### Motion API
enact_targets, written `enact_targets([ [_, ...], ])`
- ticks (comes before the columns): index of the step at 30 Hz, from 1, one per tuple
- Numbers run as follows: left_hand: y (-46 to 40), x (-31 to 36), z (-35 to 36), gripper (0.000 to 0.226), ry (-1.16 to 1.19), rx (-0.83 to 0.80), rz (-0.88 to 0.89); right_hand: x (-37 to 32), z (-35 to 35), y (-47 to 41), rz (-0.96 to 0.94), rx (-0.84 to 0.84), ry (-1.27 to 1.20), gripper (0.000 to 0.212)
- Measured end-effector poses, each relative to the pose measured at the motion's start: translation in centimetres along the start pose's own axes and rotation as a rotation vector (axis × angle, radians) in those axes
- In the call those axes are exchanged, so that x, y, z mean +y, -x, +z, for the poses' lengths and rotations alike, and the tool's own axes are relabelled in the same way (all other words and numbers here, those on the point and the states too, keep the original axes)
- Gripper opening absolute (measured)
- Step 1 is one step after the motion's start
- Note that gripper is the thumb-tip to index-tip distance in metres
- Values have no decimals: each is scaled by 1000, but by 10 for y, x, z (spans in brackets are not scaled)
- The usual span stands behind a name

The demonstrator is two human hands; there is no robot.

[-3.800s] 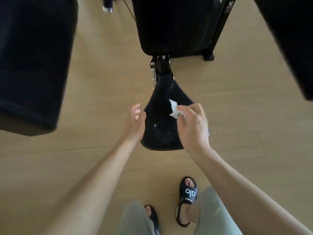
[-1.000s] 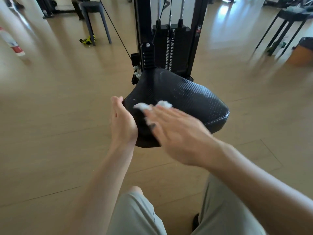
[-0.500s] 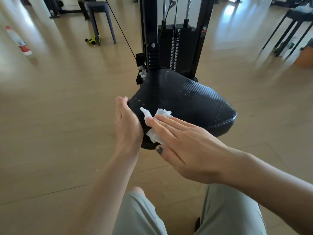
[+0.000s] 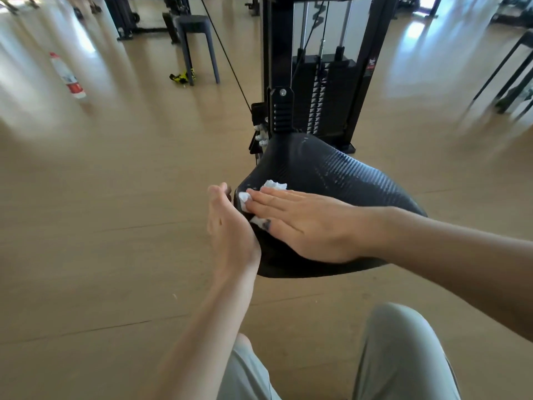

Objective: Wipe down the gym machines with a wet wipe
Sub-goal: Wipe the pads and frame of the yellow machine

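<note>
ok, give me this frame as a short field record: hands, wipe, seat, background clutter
right hand: flat, palm down, pressing the wet wipe onto the seat
left hand: open, braced against the seat's left edge
wet wipe: white, crumpled, mostly hidden under the fingers
seat: black textured pad, some light specks on it
weight stack: directly behind the seat
floor items: bottle, stool
</note>
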State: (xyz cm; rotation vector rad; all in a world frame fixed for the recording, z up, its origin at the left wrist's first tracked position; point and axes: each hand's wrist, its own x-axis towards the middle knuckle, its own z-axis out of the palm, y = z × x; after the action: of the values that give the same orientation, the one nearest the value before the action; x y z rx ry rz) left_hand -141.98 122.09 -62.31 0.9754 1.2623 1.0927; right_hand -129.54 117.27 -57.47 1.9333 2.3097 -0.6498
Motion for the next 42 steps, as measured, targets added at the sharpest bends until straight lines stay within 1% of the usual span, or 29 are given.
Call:
enact_targets([
  [2,0,2,1,45,-7,-4,6,7,-7,-23,5,6,-1,56],
  [5,0,1,1,39,-73,-5,39,28,-15,-43,23,10,-19,55],
  [7,0,-1,0,41,-82,-23,48,53,-20,-41,81,34,-38,55],
  [9,2,-2,-1,51,-89,-32,42,72,-23,-34,154,66,-73,54],
  [10,3,-2,-1,52,-96,-33,36,75,-24,-30,177,78,-86,53],
  [11,4,-1,-1,49,-100,-35,33,73,-25,-28,179,77,-86,53],
  [13,6,2,0,43,-103,-26,29,54,-25,-25,124,55,-81,53],
  [16,4,2,0,55,-102,2,5,18,-16,-16,-32,-9,-43,53],
  [18,4,2,1,58,-82,3,0,5,-6,3,-99,-43,-37,54],
  [20,4,3,0,54,-67,-6,7,-1,2,28,-135,-71,-8,56],
  [22,4,3,0,42,-58,-13,13,-5,9,51,-159,-73,75,58],
  [24,5,5,1,34,-40,-7,10,-8,14,61,-149,-58,125,60],
  [27,4,6,0,36,-43,-12,9,-10,13,42,-96,-32,97,59],
  [28,4,6,0,37,-44,-9,8,-9,12,28,-81,-10,80,58],
  [31,3,7,1,52,-42,7,-25,-8,7,-15,-27,49,7,55],
  [33,4,9,1,56,-51,14,-42,-10,7,-25,-10,76,-8,55],
  [37,7,8,0,56,-33,-2,-37,-23,23,25,-35,78,20,58],
  [39,8,9,0,45,-15,-19,-37,-31,35,52,-36,108,57,64],
  [40,7,9,0,44,-8,-20,-40,-32,39,59,-31,125,69,67],
  [42,5,8,-1,53,-21,-33,-41,-30,40,58,-11,137,80,68],
])
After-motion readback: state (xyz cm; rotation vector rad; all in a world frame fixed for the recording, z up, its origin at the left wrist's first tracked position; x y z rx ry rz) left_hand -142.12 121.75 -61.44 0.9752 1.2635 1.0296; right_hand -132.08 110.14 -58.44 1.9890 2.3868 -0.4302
